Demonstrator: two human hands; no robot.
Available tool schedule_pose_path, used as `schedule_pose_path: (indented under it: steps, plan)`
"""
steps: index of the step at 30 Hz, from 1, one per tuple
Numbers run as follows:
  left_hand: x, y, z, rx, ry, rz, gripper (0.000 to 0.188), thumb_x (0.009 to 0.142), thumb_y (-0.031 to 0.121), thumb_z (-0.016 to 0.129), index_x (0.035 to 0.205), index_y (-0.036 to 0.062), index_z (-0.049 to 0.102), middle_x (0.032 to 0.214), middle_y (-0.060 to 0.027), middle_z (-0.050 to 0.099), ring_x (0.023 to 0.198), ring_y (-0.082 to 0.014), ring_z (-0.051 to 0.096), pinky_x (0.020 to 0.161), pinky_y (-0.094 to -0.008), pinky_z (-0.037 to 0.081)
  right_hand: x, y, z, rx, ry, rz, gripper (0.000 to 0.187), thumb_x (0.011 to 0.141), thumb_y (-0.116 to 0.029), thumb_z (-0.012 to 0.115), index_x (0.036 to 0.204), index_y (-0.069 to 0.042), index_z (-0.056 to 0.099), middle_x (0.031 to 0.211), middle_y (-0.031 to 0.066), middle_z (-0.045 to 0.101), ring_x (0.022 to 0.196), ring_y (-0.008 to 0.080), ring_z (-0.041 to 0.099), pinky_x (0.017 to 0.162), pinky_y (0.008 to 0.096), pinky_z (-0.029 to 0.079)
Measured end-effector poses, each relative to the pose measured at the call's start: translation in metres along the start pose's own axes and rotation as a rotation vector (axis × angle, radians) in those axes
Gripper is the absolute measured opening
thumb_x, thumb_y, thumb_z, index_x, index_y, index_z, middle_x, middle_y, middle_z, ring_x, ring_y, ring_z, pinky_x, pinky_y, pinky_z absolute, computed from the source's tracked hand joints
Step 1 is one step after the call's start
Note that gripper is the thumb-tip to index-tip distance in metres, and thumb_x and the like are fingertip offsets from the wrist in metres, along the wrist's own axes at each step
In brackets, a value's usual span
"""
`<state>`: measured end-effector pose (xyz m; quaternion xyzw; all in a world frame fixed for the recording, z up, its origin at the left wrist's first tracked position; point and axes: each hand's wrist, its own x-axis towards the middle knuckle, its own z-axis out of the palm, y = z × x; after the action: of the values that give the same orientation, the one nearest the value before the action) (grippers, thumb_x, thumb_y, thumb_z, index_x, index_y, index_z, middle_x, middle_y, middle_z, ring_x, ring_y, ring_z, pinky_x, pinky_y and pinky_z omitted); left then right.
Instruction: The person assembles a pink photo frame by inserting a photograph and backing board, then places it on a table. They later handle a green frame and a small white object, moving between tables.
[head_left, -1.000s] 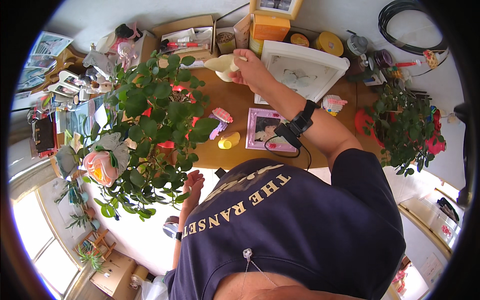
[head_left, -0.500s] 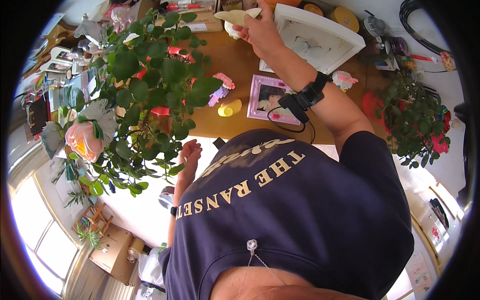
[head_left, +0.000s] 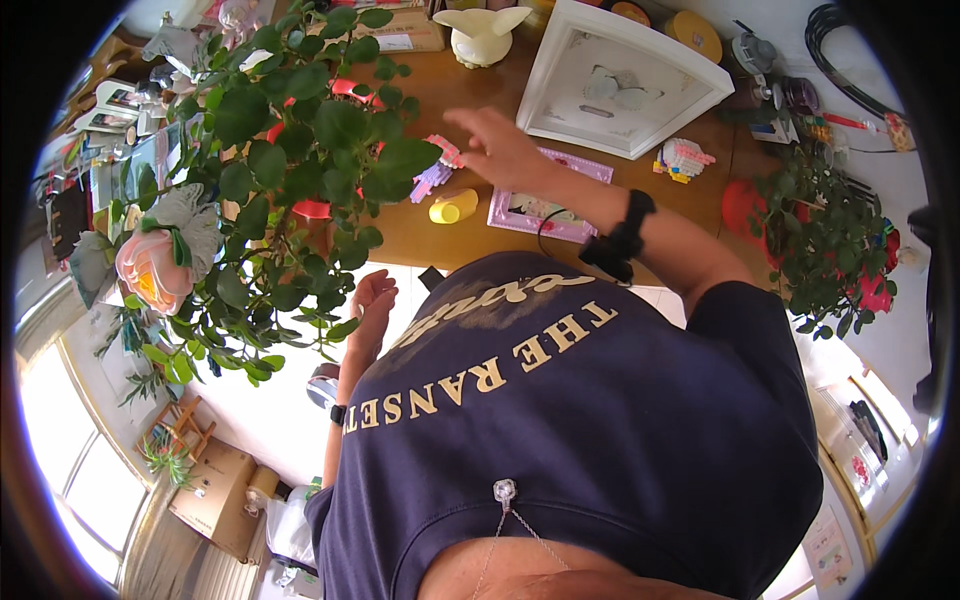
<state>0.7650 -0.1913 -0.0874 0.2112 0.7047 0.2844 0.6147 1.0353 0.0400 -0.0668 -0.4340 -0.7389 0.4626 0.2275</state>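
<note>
My right hand [head_left: 497, 148] is held over the wooden table with its fingers spread and nothing in them. It is nearest to a small pink-and-purple toy of little blocks [head_left: 437, 170]; whether it touches the toy I cannot tell. Beside that lies a yellow cup-like piece [head_left: 453, 206] on its side. My right forearm partly covers a pink photo frame [head_left: 545, 222]. At the far edge stands a cream vase [head_left: 481, 38] with a flared, pointed rim, apart from my hand. My left hand [head_left: 371, 307] hangs low by the near table edge, empty, its fingers loosely bent.
A leafy potted plant [head_left: 260, 170] fills the left side, next to a pink artificial rose [head_left: 155, 270]. A white box frame [head_left: 630, 80] leans at the back right. Another block toy [head_left: 685, 160] and a second plant [head_left: 830, 240] stand farther right.
My right hand has let go of the cream vase and come nearer, toward the small block toy. The vase now stands upright on the table. My left hand has barely moved.
</note>
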Motion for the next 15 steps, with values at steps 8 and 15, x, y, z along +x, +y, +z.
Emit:
schedule_pose_path:
  steps: [8,15]
  plan:
    - [-0.005,0.001,-0.001,-0.016,0.016,0.007,0.042,0.086,0.009,0.057,0.126,0.0017,0.049,0.11,-0.009,0.057,0.099,-0.016,0.053,0.083,-0.0285,0.042,0.029,0.03,0.05,-0.644,-0.255,-0.318,0.04,0.074,-0.011,0.064,0.113,-0.007,0.058,0.11,0.0117,0.049,0.104,0.0295,0.052,0.083,0.0384,0.051]
    - [-0.017,-0.009,-0.001,-0.039,0.067,-0.032,0.041,0.086,0.009,0.057,0.126,0.0036,0.049,0.111,-0.0089,0.058,0.1,-0.0167,0.054,0.084,-0.0296,0.042,0.048,0.054,0.071,-0.654,-0.239,-0.233,0.038,0.076,-0.019,0.068,0.111,-0.011,0.058,0.115,0.0097,0.049,0.104,0.0306,0.053,0.079,0.0383,0.053]
